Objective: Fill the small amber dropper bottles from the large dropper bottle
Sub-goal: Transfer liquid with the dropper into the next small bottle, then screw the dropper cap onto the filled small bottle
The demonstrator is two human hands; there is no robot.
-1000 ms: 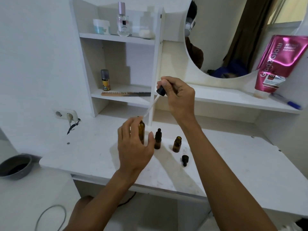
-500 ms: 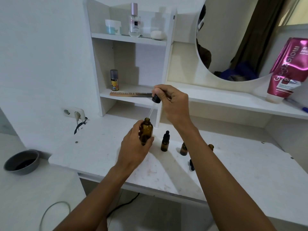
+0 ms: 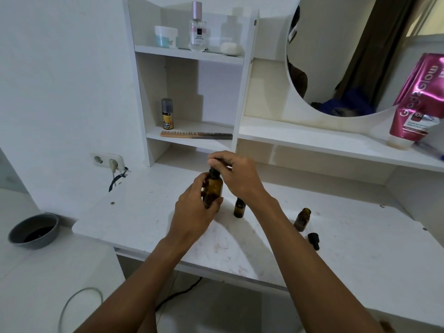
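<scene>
My left hand [image 3: 192, 210] grips the large amber dropper bottle [image 3: 213, 189] around its body, holding it upright above the white table [image 3: 360, 248]. My right hand [image 3: 237, 174] is closed on the black dropper cap [image 3: 213, 171], which sits on the bottle's neck. Just right of the big bottle stands a small amber bottle [image 3: 239, 208], its top hidden behind my right wrist. Another small amber bottle [image 3: 302, 219] stands uncapped farther right. A loose black dropper cap [image 3: 314, 240] lies on the table in front of it.
White shelves behind hold a comb [image 3: 195, 135], a small spray can [image 3: 167, 114], a perfume bottle [image 3: 197, 27] and a jar [image 3: 165, 36]. A pink tube [image 3: 419, 102] leans by the round mirror [image 3: 348, 56]. A grey bowl [image 3: 33, 230] sits lower left, near a wall socket [image 3: 108, 161].
My right hand has lowered the dropper from above the large bottle into its neck, so the pipette is now inside and the cap rests on top. The view has shifted left.
</scene>
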